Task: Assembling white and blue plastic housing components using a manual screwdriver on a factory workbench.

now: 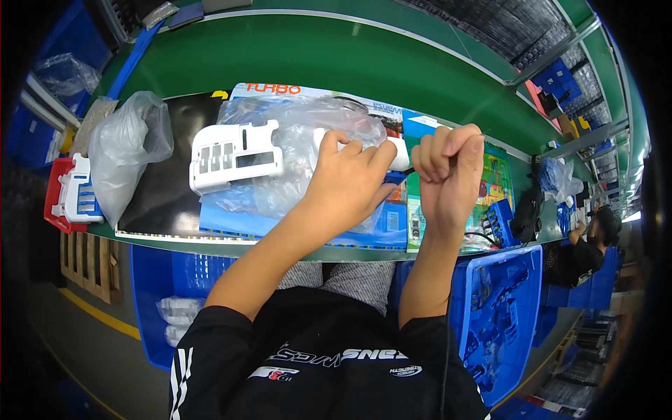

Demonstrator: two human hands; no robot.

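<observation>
My left hand (pixel 353 171) is curled over a white plastic part (pixel 398 153) and grips it above a crumpled clear plastic bag (pixel 285 185). Only the ends of that part show past my fingers. Close on its right, my right hand (pixel 451 168) is raised with its fingers curled in and the thumb against them. A short dark tip (pixel 409 171) shows between the two hands; what my right fingers hold is hidden. Left of my hands, a white plastic housing (pixel 236 155) with rectangular slots lies partly on the bag.
Printed sheets (pixel 315 236) cover the green bench. At the left stand a filled plastic bag (pixel 129 150) and a red bin (pixel 53 204) with a slotted white part. Blue crates (pixel 155 304) flank my legs, the right crate (pixel 526 308) holding blue parts. A co-worker (pixel 588 245) is at far right.
</observation>
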